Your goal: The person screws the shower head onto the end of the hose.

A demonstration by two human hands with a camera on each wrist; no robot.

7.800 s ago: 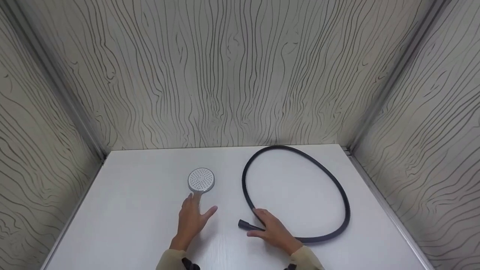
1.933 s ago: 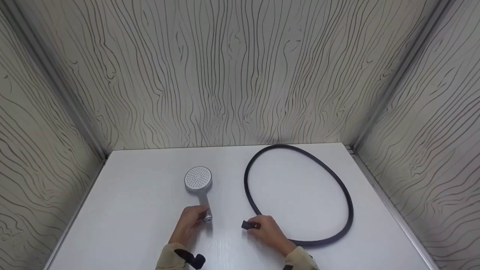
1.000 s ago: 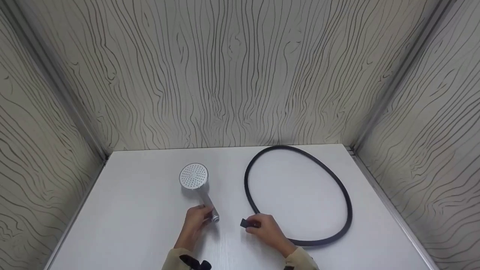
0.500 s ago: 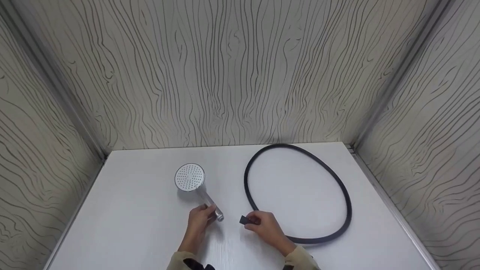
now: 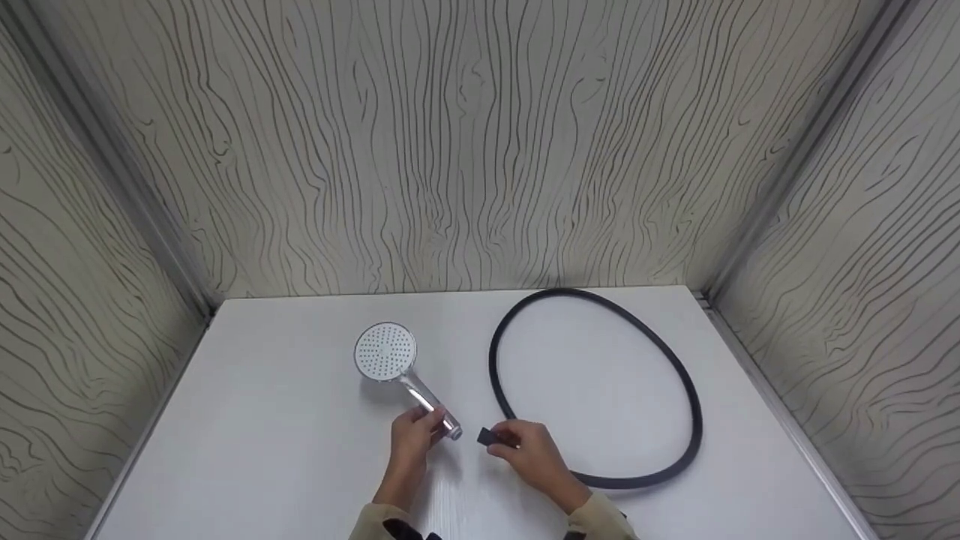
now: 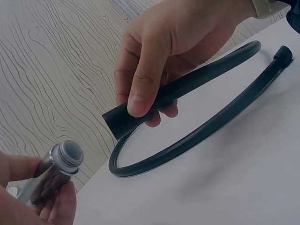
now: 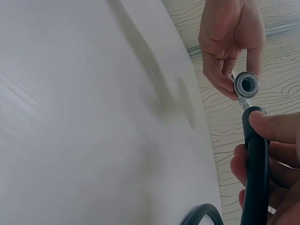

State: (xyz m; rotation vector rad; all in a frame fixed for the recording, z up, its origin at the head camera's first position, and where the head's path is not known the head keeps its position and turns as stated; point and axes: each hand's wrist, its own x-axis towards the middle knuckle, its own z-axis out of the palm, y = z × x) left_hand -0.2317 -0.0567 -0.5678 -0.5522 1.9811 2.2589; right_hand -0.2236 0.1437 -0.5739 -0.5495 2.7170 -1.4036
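My left hand [image 5: 412,442] grips a chrome shower head [image 5: 385,352] by its handle, close to the lower end. In the left wrist view the threaded end of the shower head [image 6: 70,153] shows beyond my fingers. Opposite it, my right hand [image 5: 531,454] pinches the end of a black shower hose [image 5: 694,405] between thumb and fingers. The hose's wide end fitting [image 6: 123,119] points toward the thread, with a small gap between them. Both held ends are above the table. Much of the hose lies in a loop on the right.
A white table [image 5: 262,420] lies beneath, with wood-grain patterned panels [image 5: 450,150] at the back and both sides. The hose's other end fitting [image 6: 283,55] rests on the table, past my right hand in the left wrist view.
My left hand took hold of the shower head, lifted it and tilted it, bringing its threaded end rightward to the hose. My right hand took up the hose end and has since barely moved.
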